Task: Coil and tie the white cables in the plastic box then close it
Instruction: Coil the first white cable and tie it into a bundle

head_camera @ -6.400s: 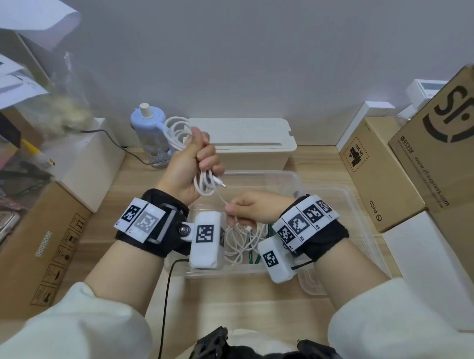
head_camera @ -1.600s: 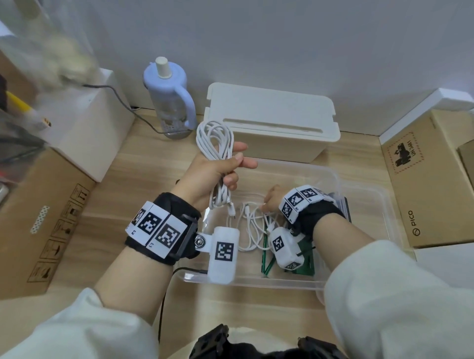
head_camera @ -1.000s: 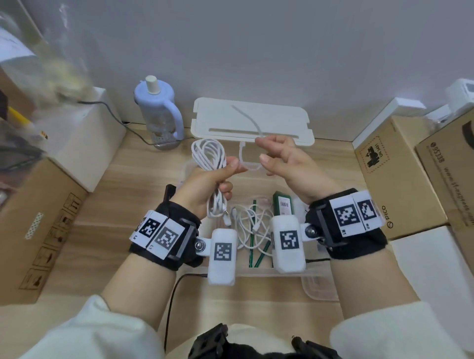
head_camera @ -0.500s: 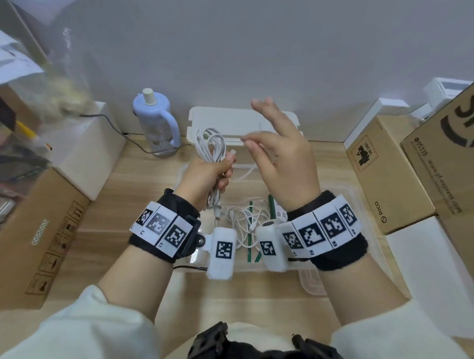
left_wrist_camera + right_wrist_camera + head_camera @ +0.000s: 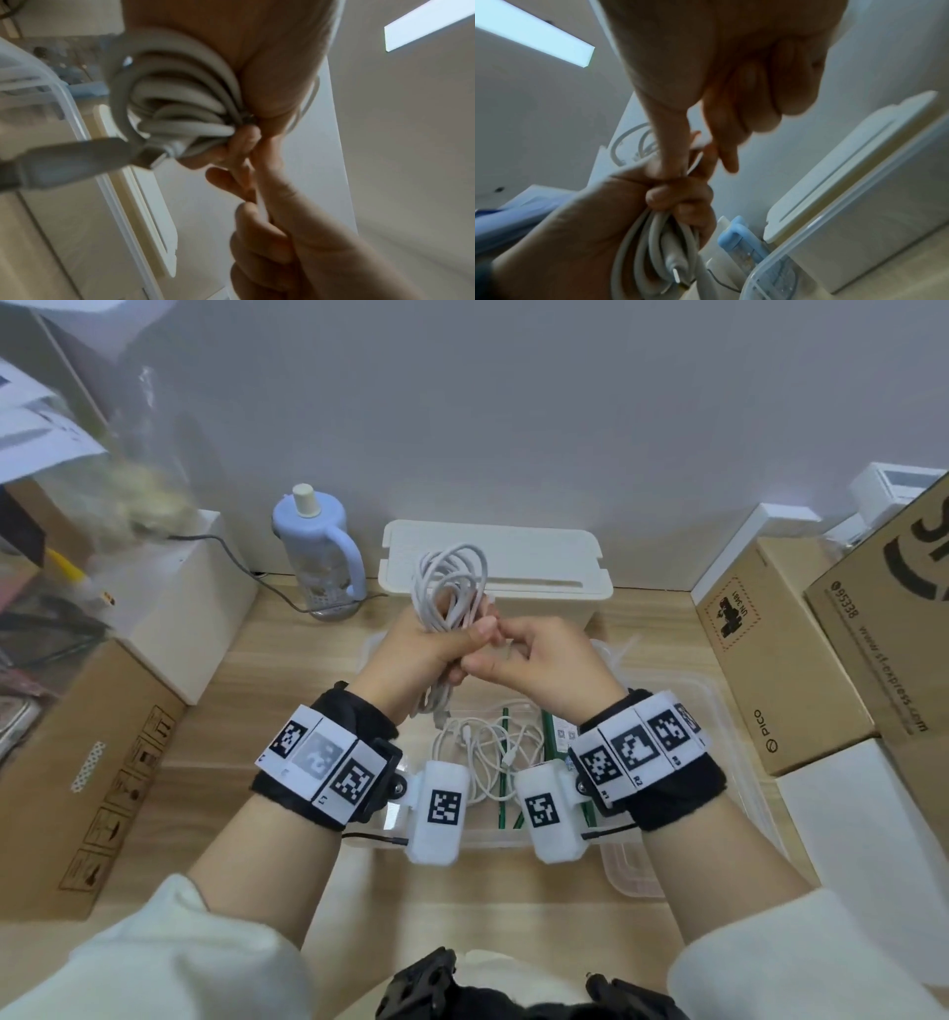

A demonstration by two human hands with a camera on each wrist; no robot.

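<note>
My left hand (image 5: 452,654) grips a coiled white cable (image 5: 452,588) upright above the clear plastic box (image 5: 729,711). The loops stand above my fist and the plug ends hang below it. My right hand (image 5: 493,649) presses against the left one, its thumb and forefinger pinching a thin white tie (image 5: 700,143) at the coil's waist. The left wrist view shows the coil (image 5: 174,97) and a blurred plug (image 5: 77,160) up close. A second white cable (image 5: 488,752) lies loose and tangled in the box beside green strips (image 5: 506,762).
A white lidded box (image 5: 493,572) stands against the wall behind the plastic box, with a blue bottle (image 5: 318,546) to its left. Cardboard boxes (image 5: 780,649) line the right side; a cardboard box (image 5: 87,762) and a white box (image 5: 185,588) line the left. A clear lid (image 5: 631,875) pokes out at the box's near right corner.
My right hand, raised with spread fingers half a second ago, has come down and closed against my left hand at the coil. The left hand still holds the coil.
</note>
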